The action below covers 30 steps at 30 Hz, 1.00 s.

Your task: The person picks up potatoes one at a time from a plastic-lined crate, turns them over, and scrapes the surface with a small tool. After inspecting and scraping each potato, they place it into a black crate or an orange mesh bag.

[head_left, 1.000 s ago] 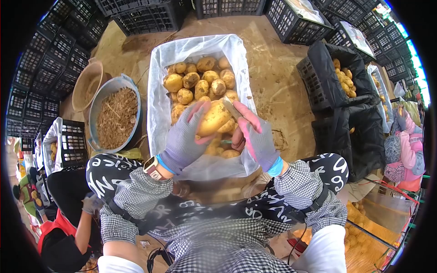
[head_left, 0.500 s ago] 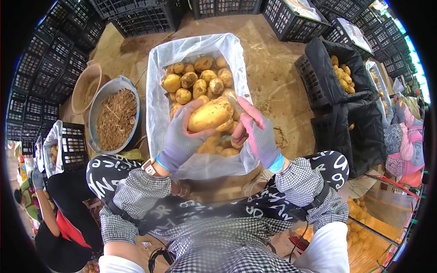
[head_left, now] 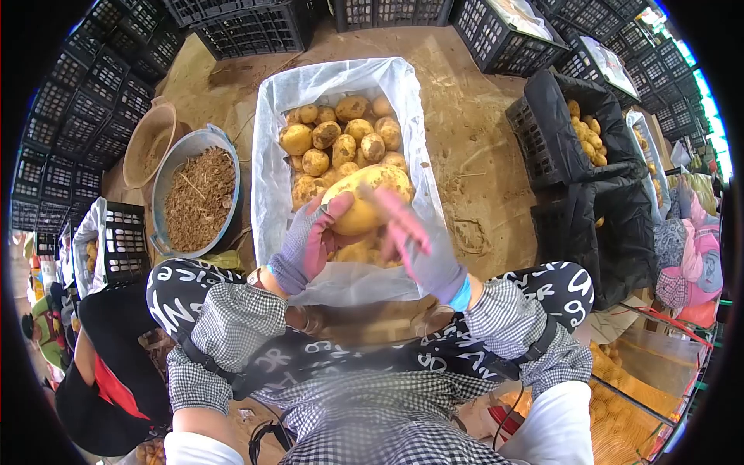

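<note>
A large yellow potato point(head_left: 364, 200) is held in my left hand point(head_left: 308, 236), which wears a grey and pink glove. It hangs over a crate lined with white plastic point(head_left: 267, 155), with smaller soil-stained potatoes point(head_left: 325, 135) inside. My right hand point(head_left: 422, 246), gloved the same way, is at the potato's right side. Its fingers are blurred, so whether they touch the potato or hold anything is unclear.
Left of the crate are a blue tub of brown debris point(head_left: 195, 198) and a tan basin point(head_left: 147, 147). Black-lined crates point(head_left: 550, 132) stand right. Black crates point(head_left: 256, 31) line the back. A person point(head_left: 108, 372) sits at the lower left.
The large potato has moved slightly right and turned in my left hand. My right hand has moved down and left, closer to the potato, and its fingers are now blurred.
</note>
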Available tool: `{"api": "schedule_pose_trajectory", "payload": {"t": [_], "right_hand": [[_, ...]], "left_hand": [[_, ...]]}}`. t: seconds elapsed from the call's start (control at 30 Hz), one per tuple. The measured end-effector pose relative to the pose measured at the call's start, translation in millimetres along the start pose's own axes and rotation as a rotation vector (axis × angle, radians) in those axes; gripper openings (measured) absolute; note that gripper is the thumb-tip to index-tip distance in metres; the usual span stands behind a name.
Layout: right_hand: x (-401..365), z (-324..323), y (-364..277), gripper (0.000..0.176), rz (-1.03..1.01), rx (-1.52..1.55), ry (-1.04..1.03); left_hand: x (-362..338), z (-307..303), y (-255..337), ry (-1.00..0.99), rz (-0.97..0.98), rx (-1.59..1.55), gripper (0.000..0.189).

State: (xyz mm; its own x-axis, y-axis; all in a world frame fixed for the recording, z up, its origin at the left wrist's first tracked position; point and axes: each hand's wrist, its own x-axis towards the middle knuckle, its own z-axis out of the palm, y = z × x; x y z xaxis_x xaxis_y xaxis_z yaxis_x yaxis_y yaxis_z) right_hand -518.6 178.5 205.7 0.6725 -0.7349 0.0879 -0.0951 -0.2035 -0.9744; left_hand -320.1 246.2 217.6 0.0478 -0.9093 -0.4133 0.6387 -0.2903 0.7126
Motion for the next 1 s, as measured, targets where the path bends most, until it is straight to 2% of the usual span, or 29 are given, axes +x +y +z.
{"api": "schedule_pose_trajectory", "payload": {"t": [0.03, 0.13, 0.2, 0.3, 0.4, 0.53, 0.6, 0.67, 0.77, 0.83, 0.93, 0.97, 1.0], "right_hand": [[-6.4, 4.4, 0.4, 0.044, 0.012, -0.046, -0.034], [-2.3, -1.0, 0.8, 0.044, 0.212, 0.175, 0.035], [-0.8, -3.5, -6.1, 0.044, 0.266, 0.2, 0.062], [-6.0, 3.1, -7.7, 0.043, 0.116, -0.025, 0.019], [-1.3, 6.7, 2.4, 0.043, 0.019, -0.017, 0.038], [-3.0, 4.7, -3.1, 0.043, 0.064, 0.009, 0.043], [-6.8, 8.9, 5.6, 0.048, 0.04, -0.021, 0.042], [-8.6, 11.2, 12.5, 0.06, 0.026, -0.042, 0.051], [-9.4, 11.3, 13.0, 0.062, 0.109, -0.04, 0.004], [-14.8, 16.7, 7.4, 0.053, 0.069, -0.105, -0.065], [-14.7, 9.2, 4.1, 0.048, 0.077, 0.071, -0.085], [-12.2, 1.5, 4.0, 0.047, 0.09, 0.172, -0.077], [-5.4, -8.1, 0.1, 0.046, 0.135, 0.183, 0.056]], "left_hand": [[1.2, -5.6, -3.7, -0.012, -0.029, -0.042, 0.047], [-0.4, 4.3, 3.1, -0.079, -0.043, -0.059, 0.045], [-0.6, 0.9, -1.7, -0.065, -0.032, -0.005, 0.045], [-1.6, 1.5, -3.1, -0.076, -0.032, 0.033, 0.047], [0.0, -1.1, -4.1, -0.112, -0.08, 0.006, 0.047], [0.6, -5.3, -8.2, -0.098, -0.085, -0.013, 0.047], [-2.4, -2.9, -5.9, -0.075, -0.114, 0.002, 0.047], [-3.4, -2.0, -5.9, -0.052, -0.147, 0.002, 0.047], [-1.8, -11.7, -14.2, -0.047, -0.162, -0.058, 0.048], [1.5, -26.8, -28.2, -0.077, -0.118, -0.15, 0.05], [-1.9, -9.7, -14.0, -0.084, -0.139, -0.11, 0.052], [-0.9, -5.7, -9.8, -0.07, -0.103, -0.089, 0.053], [0.4, -2.2, -5.8, -0.056, -0.065, -0.07, 0.054]]}}
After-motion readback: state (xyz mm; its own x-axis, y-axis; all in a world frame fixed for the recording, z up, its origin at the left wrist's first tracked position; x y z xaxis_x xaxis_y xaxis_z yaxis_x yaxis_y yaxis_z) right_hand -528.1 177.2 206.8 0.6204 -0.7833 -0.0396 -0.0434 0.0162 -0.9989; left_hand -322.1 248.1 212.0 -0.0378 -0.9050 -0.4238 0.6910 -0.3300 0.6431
